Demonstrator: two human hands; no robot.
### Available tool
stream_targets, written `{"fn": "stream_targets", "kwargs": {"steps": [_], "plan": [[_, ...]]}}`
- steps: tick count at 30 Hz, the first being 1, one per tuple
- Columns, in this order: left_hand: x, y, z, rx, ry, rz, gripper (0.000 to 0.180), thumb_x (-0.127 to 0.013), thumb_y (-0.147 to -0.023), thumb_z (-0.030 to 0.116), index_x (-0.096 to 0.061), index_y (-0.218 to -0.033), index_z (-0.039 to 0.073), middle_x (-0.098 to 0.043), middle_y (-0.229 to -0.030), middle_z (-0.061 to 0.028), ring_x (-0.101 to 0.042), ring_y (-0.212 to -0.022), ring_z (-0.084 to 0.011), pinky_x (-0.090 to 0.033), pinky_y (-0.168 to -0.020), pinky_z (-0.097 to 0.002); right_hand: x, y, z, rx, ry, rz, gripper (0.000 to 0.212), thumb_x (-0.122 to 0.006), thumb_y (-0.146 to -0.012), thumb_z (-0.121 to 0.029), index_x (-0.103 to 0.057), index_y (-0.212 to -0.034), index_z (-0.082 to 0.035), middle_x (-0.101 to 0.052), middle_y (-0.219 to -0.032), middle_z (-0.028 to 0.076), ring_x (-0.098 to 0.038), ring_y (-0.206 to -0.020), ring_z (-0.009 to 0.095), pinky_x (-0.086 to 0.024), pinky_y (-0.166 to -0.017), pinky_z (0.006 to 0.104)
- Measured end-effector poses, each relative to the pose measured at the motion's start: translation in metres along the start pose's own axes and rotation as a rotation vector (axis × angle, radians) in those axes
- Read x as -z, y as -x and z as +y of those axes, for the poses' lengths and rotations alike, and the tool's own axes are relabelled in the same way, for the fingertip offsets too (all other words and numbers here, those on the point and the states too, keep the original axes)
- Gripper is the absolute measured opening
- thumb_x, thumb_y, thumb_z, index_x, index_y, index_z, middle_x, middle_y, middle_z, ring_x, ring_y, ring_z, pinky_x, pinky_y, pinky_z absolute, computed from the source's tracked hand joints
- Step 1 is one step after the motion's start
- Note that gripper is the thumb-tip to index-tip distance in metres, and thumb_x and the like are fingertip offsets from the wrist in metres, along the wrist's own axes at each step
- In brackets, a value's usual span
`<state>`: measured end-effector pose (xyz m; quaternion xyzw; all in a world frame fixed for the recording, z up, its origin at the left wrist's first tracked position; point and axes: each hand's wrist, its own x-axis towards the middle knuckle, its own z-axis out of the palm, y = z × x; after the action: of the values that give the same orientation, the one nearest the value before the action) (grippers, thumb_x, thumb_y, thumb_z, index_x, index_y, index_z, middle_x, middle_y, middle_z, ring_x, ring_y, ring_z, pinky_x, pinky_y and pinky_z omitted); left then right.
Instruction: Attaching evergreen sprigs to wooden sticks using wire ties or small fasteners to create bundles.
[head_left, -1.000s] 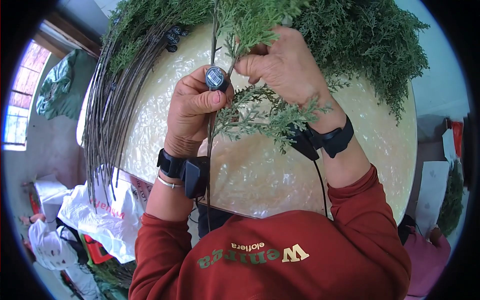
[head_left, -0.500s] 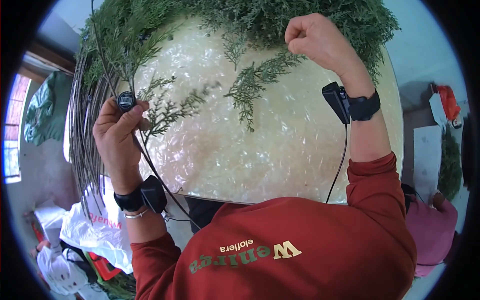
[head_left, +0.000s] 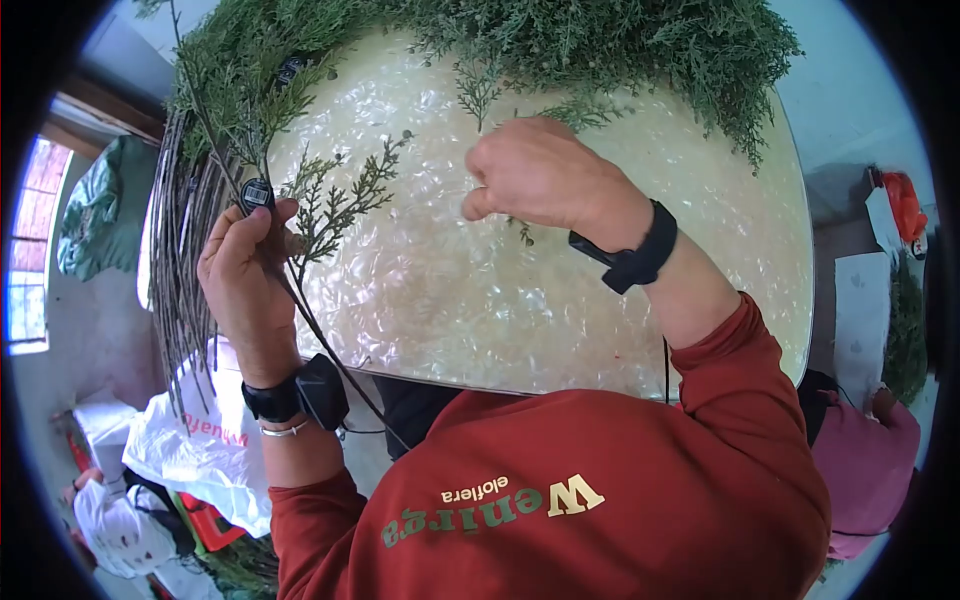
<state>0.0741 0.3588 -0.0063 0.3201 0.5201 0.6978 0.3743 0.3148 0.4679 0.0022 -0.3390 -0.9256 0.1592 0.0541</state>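
Observation:
Pinched between the thumb and fingers of my left hand point(head_left: 245, 275) is a long artificial evergreen branch point(head_left: 320, 325). Its thin dark stem runs down toward my body, and green side sprigs fan out to its right. A round black tag point(head_left: 257, 194) with a white label shows at my fingertips. My right hand point(head_left: 550, 175) hovers over the middle of the table with its fingers curled in. Whatever they hold, if anything, is hidden. Beneath that hand, a loose green sprig point(head_left: 580, 110) lies partly covered on the table.
The pearly table top point(head_left: 480, 310) curves around in front of me. A heap of green foliage point(head_left: 610, 50) lines its far edge. Bundled bare stems point(head_left: 180, 260) hang over the left edge, above a white plastic bag point(head_left: 195, 445). A person in pink point(head_left: 860, 465) is at the lower right.
My right hand has come from the far foliage down and left to over the loose sprig. My left hand has shifted slightly right, still holding the branch.

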Motion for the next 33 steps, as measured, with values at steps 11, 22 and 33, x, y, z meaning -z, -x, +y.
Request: {"fn": "stream_targets", "kwargs": {"steps": [11,22,33], "plan": [[0.002,-0.007,-0.012,0.035,0.04,-0.094,0.007,-0.052,-0.082,-0.001,-0.055,-0.086,-0.005,-0.063,-0.079,-0.0127,-0.057,-0.062,-0.0135,-0.049,-0.054,-0.0244,0.035,0.067,0.012,-0.243,-0.211,0.878,0.008,-0.057,-0.068,-0.003,-0.058,-0.075,-0.002,-0.057,-0.063,0.016,-0.058,-0.06,0.022,-0.045,-0.057,0.0302],[-0.028,0.003,0.002,-0.199,-0.241,0.029,0.006,-0.064,-0.072,-0.004,-0.06,-0.077,-0.004,-0.06,-0.071,-0.0066,-0.054,-0.058,-0.0099,-0.044,-0.052,-0.0206,0.015,0.071,0.063,-0.254,0.271,0.206,0.023,-0.052,-0.068,0.007,-0.058,-0.089,-0.001,-0.062,-0.078,0.008,-0.059,-0.065,0.017,-0.045,-0.059,0.0293],[-0.031,0.014,-0.008,-0.308,-0.392,0.186,0.008,-0.067,-0.068,-0.003,-0.061,-0.074,-0.002,-0.059,-0.064,-0.0011,-0.052,-0.056,-0.0064,-0.042,-0.053,-0.0188,0.043,0.019,-0.005,0.271,-1.154,0.447,0.017,-0.065,-0.074,-0.003,-0.056,-0.088,-0.003,-0.057,-0.083,0.007,-0.058,-0.064,0.014,-0.048,-0.054,0.0245]]}}
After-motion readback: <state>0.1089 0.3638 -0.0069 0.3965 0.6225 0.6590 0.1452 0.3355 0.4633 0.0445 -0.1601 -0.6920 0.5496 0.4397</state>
